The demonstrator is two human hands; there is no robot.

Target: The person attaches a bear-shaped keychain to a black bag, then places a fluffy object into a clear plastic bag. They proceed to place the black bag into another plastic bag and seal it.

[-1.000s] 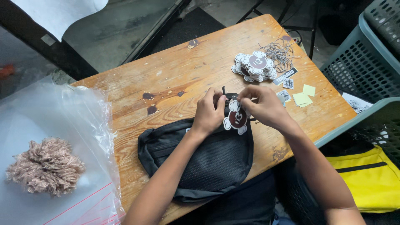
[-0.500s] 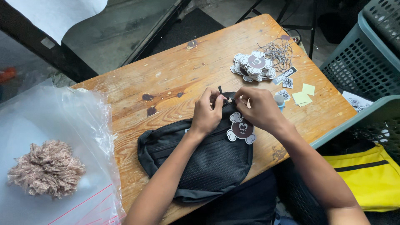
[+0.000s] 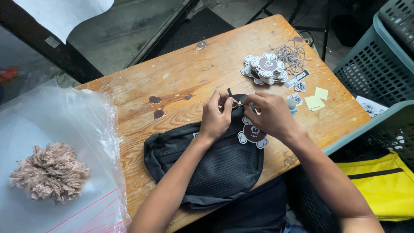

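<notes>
Both hands pinched shut at black pouch top edge: left hand, right hand grip its zipper pull (too small to confirm). Skull-shaped tag lies just below right fingers.

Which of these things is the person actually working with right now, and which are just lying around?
In use:
black pouch bag
skull-shaped tag lying on it
left hand and right hand, pinching at the bag's top edge

Lying about:
stack of tags
bundle of strings
yellow paper slips
plastic bags
tuft of yarn
</notes>
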